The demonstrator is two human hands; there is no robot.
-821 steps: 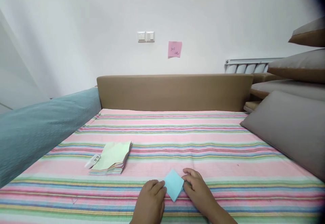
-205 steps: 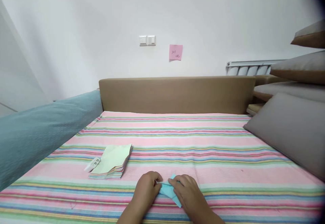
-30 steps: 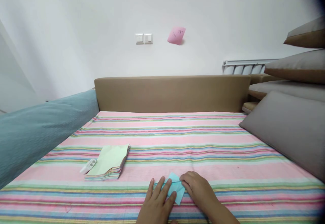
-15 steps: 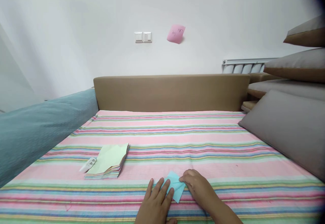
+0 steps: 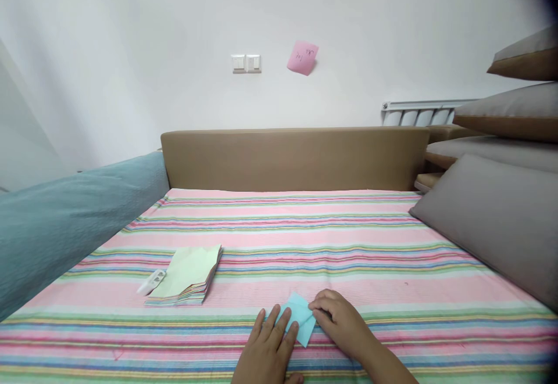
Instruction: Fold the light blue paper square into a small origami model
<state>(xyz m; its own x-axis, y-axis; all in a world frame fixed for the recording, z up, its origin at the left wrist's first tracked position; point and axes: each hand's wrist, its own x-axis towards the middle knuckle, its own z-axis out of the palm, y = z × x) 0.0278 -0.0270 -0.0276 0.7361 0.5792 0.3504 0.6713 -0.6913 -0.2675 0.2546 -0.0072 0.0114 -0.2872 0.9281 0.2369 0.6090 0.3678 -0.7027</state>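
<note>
Left hand [image 5: 267, 350], earlier curled, lies spread over blue paper [image 5: 303, 319]; right hand [image 5: 340, 321] pinches it.

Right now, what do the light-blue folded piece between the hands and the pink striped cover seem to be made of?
The light-blue folded piece seems to be matte paper, given its straight crease and sharp corners. The pink striped cover looks like soft, matte fabric, from its gentle wrinkles; which fibre, I cannot tell.

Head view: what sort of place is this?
Perhaps a bedroom or living room: a striped sheet lies before a brown padded backrest, with grey cushions piled at the right.
</note>
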